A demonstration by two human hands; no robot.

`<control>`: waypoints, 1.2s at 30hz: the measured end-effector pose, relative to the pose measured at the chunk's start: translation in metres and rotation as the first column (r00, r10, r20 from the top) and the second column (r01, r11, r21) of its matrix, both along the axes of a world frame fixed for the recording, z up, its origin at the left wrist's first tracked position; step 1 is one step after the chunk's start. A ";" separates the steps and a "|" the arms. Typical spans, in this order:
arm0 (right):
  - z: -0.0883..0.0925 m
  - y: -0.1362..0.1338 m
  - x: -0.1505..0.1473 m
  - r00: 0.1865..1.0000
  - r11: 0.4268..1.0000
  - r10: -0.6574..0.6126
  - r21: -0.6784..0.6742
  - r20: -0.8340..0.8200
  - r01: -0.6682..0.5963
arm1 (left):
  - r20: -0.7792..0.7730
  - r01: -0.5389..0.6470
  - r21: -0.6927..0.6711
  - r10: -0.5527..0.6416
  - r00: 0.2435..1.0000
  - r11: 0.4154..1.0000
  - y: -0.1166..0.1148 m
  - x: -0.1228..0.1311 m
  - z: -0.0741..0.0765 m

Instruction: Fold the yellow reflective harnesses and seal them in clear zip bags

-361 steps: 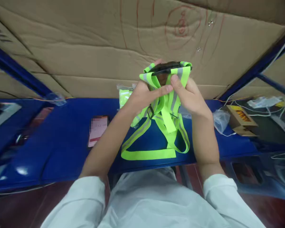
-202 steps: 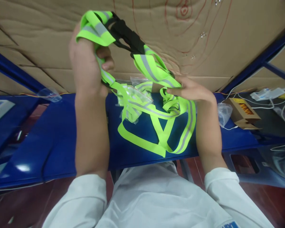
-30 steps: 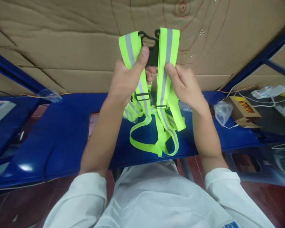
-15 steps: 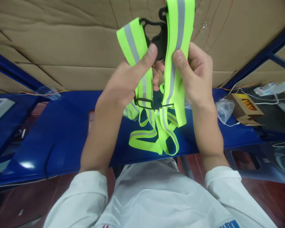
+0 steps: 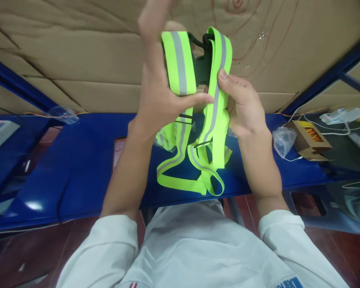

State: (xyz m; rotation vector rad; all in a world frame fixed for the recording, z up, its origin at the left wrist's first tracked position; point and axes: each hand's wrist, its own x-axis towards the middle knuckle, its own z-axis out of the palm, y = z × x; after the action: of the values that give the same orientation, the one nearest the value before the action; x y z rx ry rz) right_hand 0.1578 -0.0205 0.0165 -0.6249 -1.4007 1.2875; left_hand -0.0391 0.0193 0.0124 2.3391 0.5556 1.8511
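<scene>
Gripping the right-hand strap (image 5: pixel 217 94) of a yellow-green harness (image 5: pixel 180 68), thumb in front and fingers behind: the right hand (image 5: pixel 243 100). Left hand (image 5: pixel 157 88) raised, top fingers blurred; its thumb stretches across the left-hand strap (image 5: pixel 183 86), tip reaching the right-hand strap. Cannot tell whether its hidden fingers clamp anything. Hands near each other, thumbs apart.

Harness held up mid-scene, over the near edge of the blue surface (image 5: pixel 78 160). Black buckle (image 5: pixel 201 68) between the two straps looks joined, so that part seems done. Straps stand roughly upright, side by side. Left undone, as far as one can judge: thin slider (image 5: pixel 202 145) on the right strap sits tilted, a loose strap end (image 5: pixel 219 156) hangs, and the lower loops (image 5: pixel 180 185) lie slack, nothing folded or bundled.

Just behind the straps, left: more green webbing (image 5: pixel 165 140), apparently bagged. Farther left, a phone (image 5: pixel 118 148), partly behind the forearm. Right: clear plastic bag (image 5: pixel 283 141), then an opened cardboard box (image 5: pixel 310 142). Far side: cardboard panel (image 5: pixel 93 60) with red pen lines; clear cup (image 5: pixel 64 115) at its foot, left.
</scene>
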 end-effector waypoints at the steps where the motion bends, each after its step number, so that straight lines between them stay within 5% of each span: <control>1: -0.001 0.001 0.001 1.000 1.000 -0.008 0.007 0.026 0.007 | -0.066 -0.042 0.201 0.057 0.996 0.979 0.000 -0.003 0.002; 3: -0.002 0.002 0.004 0.995 1.000 -0.007 0.009 0.096 0.007 | -0.111 -0.099 0.426 0.160 0.981 0.899 -0.003 -0.010 0.006; 6: -0.006 0.002 0.005 0.975 0.998 -0.039 0.061 0.220 0.026 | -0.074 -0.187 0.431 0.241 0.968 0.883 -0.001 -0.016 0.007; 8: -0.008 0.000 0.001 0.943 0.973 -0.168 0.202 0.289 0.111 | 0.029 -0.194 0.524 0.210 0.977 0.830 0.009 -0.014 0.001; 10: -0.011 -0.001 -0.005 0.893 0.886 -0.344 0.416 0.290 0.206 | 0.170 -0.221 0.598 0.147 0.974 0.770 0.017 -0.007 -0.006; 13: -0.018 0.003 -0.013 0.837 0.750 -0.495 0.602 0.233 0.275 | 0.396 -0.395 0.284 0.269 0.878 0.873 0.016 0.010 -0.013; 15: -0.023 0.008 -0.014 0.787 0.719 -0.569 0.610 0.239 0.334 | 0.502 -0.415 0.145 0.295 0.813 0.898 0.007 0.022 -0.013; 21: -0.034 0.013 -0.017 0.630 0.613 -0.734 0.649 0.255 0.451 | 0.555 -0.303 -0.087 0.299 0.776 0.949 -0.005 0.040 -0.009; 28: -0.034 0.021 -0.014 0.763 0.627 -0.642 0.625 0.076 0.465 | 0.366 -0.081 -0.265 0.178 0.913 0.961 0.021 0.029 -0.028; 33: -0.029 0.036 0.004 0.722 0.546 -0.692 0.644 -0.015 0.536 | 0.125 0.044 -0.161 -0.024 0.992 0.986 0.035 0.015 -0.032; 36: -0.022 0.035 0.012 0.757 0.522 -0.653 0.726 0.002 0.448 | 0.064 0.138 -0.154 -0.129 0.990 0.978 0.030 0.010 -0.029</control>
State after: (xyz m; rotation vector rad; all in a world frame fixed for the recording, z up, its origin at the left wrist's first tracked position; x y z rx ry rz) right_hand 0.1694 0.0146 -0.0055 -0.6589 -1.5844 0.0899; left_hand -0.0288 0.0488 -0.0167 2.1629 0.5059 1.7371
